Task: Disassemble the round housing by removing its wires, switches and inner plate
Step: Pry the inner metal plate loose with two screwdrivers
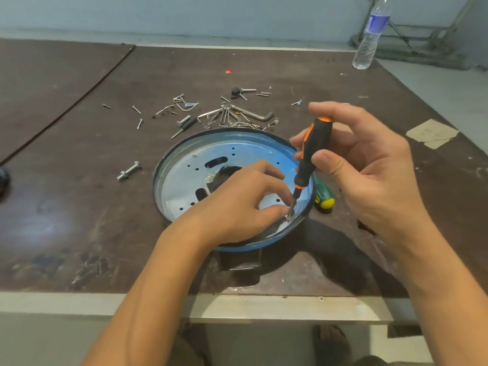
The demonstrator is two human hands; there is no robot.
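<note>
Inside the housing rim (232, 133), the left hand (237, 204) pinches the screwdriver (314, 149).

No text, brand or number can be read anywhere. The bottle (369, 35) at the far right corner of the counter (79, 180) wears a blue label, but its print is too blurred to make out. The green and yellow screwdriver (324, 194) lying just beside the right of the housing (237, 138) has a small yellow mark on its handle, too small to tell whether it is a letter or a logo. A piece of tan tape (433, 133) near the right edge of the counter bears no legible writing.
</note>
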